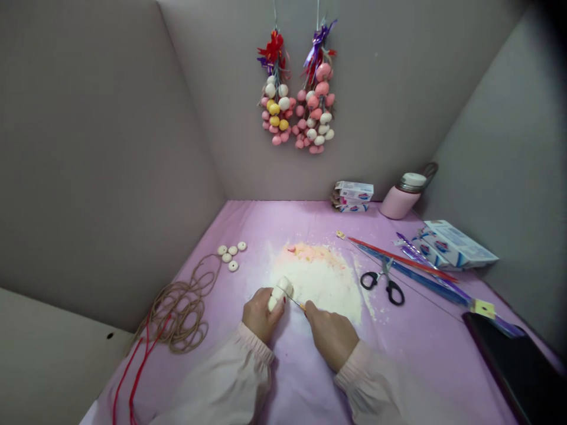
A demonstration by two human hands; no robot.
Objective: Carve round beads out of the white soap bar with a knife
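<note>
My left hand [261, 313] is closed around a white piece of soap [283, 285] near the middle of the table. My right hand [331, 332] grips a small knife [297, 303] by its handle, most of which is hidden in the fingers. A bit of yellow-orange shows at the front of the handle. The thin blade points left and touches the soap, or lies just in front of it; I cannot tell how deep it goes. Behind both hands spreads a layer of white shavings [328, 289], with pinkish-orange crumbs [312, 252] along its far side.
Several white discs [227, 258] and tangled brown cord [177, 313] lie left, with red strings [140, 369]. Scissors [383, 280], ribbons [411, 277], boxes [460, 245] and a black tray-like object [514, 366] are right. A pink jar [398, 200] stands behind; bead bunches [314, 112] hang above.
</note>
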